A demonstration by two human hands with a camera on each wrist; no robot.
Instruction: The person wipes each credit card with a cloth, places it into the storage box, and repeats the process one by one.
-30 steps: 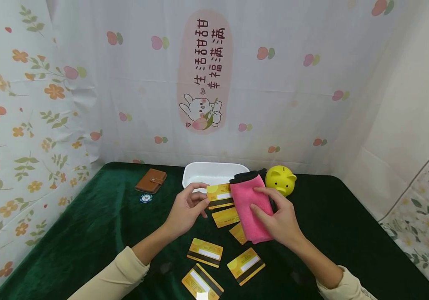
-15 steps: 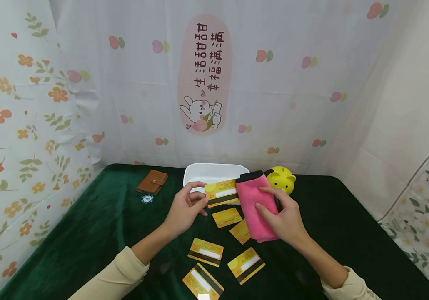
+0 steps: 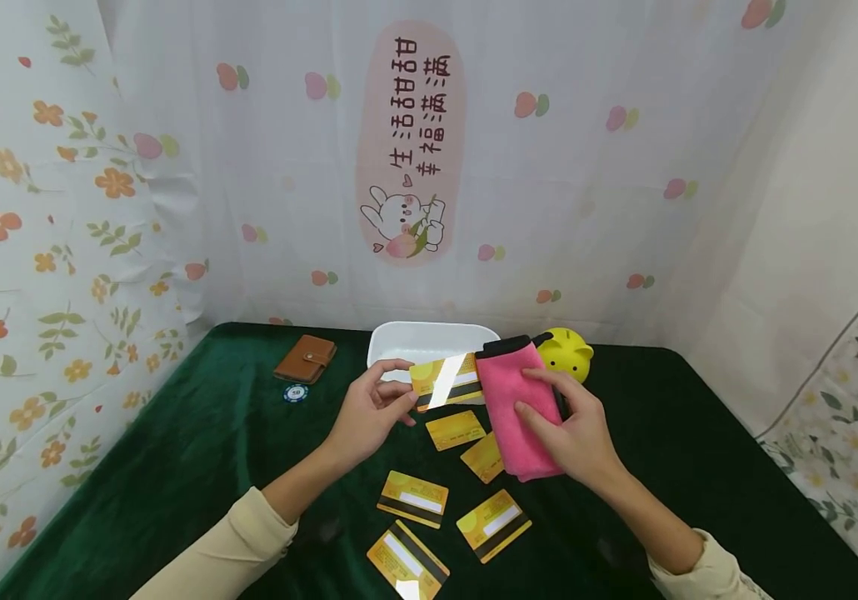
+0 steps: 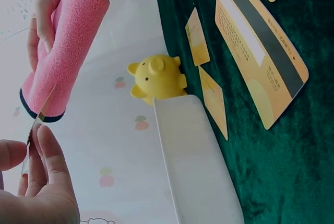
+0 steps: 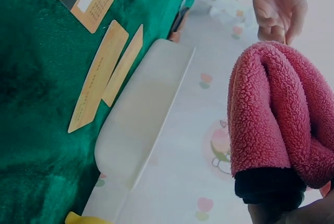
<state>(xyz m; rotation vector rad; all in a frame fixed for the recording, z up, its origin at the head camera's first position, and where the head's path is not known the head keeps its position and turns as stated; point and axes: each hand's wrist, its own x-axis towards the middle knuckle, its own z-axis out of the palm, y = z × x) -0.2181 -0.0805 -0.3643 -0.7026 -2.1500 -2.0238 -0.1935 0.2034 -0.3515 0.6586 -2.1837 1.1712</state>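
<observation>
My left hand (image 3: 371, 410) pinches a yellow card (image 3: 429, 385) with a dark stripe by its left end, thumb against the fingers. Bright glare crosses the card's face in the head view. A folded pink towel (image 3: 513, 408) with a black edge is gripped in my right hand (image 3: 573, 433), thumb on its near face. The card's right end meets the towel, and in the left wrist view the card (image 4: 48, 101) overlaps the towel's dark edge. In the right wrist view, the towel's fluffy folds (image 5: 261, 114) hide most of the card.
Several yellow cards lie on the green cloth, including one card (image 3: 412, 498) near the front. Behind the hands stand a white tray (image 3: 429, 335) and a yellow piggy bank (image 3: 570, 357). A brown wallet (image 3: 305, 358) and a poker chip (image 3: 296, 392) lie at left.
The towel in my right hand has shifted right along the card, and more of the card's striped face shows. My left hand stays almost in place. Glare has appeared on the card.
</observation>
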